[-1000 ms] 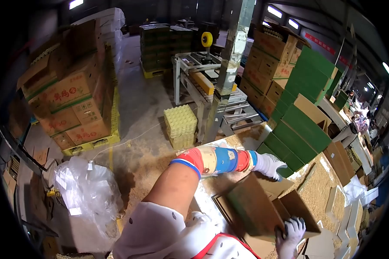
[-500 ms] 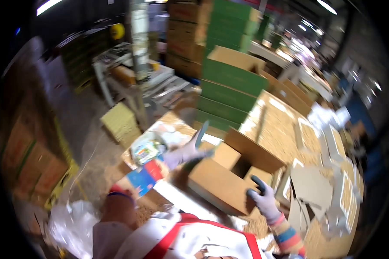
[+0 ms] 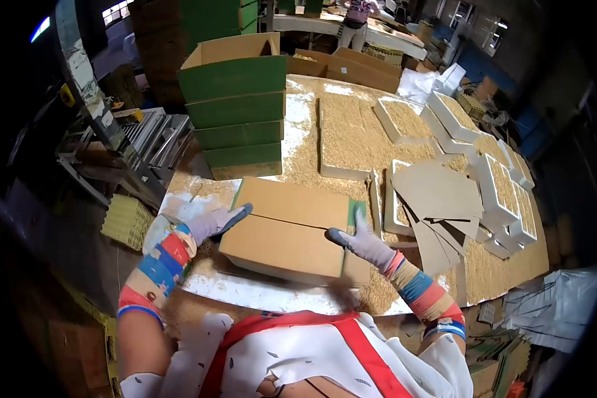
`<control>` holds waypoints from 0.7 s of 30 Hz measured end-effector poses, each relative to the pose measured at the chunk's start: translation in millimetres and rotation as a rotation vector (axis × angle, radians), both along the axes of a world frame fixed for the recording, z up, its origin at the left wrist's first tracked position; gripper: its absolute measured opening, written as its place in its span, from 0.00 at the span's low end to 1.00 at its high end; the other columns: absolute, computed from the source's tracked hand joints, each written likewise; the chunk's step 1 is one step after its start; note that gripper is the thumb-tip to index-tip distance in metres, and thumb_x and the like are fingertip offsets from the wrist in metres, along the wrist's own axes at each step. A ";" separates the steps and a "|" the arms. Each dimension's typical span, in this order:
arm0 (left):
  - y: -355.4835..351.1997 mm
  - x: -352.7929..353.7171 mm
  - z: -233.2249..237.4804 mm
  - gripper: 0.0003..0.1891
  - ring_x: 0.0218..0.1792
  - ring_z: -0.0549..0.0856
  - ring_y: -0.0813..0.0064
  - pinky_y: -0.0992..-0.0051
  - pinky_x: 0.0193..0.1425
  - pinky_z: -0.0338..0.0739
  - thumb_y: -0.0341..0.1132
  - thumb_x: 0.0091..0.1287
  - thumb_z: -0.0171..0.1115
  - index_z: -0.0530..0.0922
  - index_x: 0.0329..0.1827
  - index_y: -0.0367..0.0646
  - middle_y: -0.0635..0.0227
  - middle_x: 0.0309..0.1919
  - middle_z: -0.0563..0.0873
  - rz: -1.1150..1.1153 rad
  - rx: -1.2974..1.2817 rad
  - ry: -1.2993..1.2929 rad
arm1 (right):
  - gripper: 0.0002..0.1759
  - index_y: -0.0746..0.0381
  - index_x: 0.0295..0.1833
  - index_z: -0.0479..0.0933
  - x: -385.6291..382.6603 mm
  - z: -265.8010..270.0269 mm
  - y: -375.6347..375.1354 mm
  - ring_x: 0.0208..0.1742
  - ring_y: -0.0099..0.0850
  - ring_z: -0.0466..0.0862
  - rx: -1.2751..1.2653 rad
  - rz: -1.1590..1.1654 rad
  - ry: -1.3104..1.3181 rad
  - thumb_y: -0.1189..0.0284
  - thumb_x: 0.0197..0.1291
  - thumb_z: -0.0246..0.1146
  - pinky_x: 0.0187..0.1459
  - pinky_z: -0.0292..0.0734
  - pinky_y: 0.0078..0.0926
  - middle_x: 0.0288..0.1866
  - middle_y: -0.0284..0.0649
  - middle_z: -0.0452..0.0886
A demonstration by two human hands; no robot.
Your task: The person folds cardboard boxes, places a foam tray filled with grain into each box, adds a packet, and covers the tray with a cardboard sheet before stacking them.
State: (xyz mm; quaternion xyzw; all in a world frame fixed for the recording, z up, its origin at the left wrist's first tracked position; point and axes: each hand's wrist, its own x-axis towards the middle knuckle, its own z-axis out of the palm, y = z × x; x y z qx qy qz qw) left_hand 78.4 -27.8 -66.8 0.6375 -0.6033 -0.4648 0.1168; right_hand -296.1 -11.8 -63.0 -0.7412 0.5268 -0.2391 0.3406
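A brown cardboard box lies in front of me with its long top flaps folded down, meeting at a seam. Green shows on its end flap at the right. My left hand, in a grey-coated glove, rests against the box's left end, with its fingers stretched over the top edge. On the right, my right hand touches the top near the seam's end, its thumb raised apart from the fingers. The box's contents are hidden under the flaps.
Stacked green cartons stand behind the box. White trays of wood shavings and loose grey cardboard sheets lie to the right on the shavings-covered table. Roller conveyor stands left. A person is at a far table.
The box's long flaps have gone from standing open to folded down. My left hand has come from the air onto the box's left end. My view has turned to the right.
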 end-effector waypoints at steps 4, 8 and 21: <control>16.3 10.8 35.2 0.29 0.46 0.82 0.47 0.59 0.51 0.75 0.57 0.65 0.55 0.77 0.51 0.36 0.44 0.41 0.83 -0.147 -0.514 -0.405 | 0.51 0.51 0.75 0.52 -2.5 40.7 5.4 0.66 0.30 0.65 0.709 -0.027 -0.763 0.28 0.55 0.50 0.63 0.66 0.35 0.69 0.39 0.64; 28.1 0.0 -11.0 0.22 0.51 0.78 0.49 0.59 0.57 0.72 0.34 0.58 0.60 0.74 0.55 0.37 0.47 0.42 0.81 -0.145 -0.993 -0.233 | 0.49 0.66 0.75 0.50 -25.6 36.0 -3.6 0.65 0.24 0.68 0.311 0.164 -0.183 0.67 0.53 0.71 0.65 0.65 0.29 0.68 0.44 0.67; -62.0 -59.2 -2.8 0.36 0.50 0.78 0.73 0.77 0.52 0.76 0.26 0.58 0.58 0.59 0.73 0.39 0.63 0.55 0.76 0.459 -0.328 0.499 | 0.27 0.56 0.50 0.78 -203.6 83.0 -347.3 0.50 0.44 0.79 -0.468 -0.313 0.882 0.55 0.45 0.69 0.49 0.74 0.44 0.44 0.46 0.80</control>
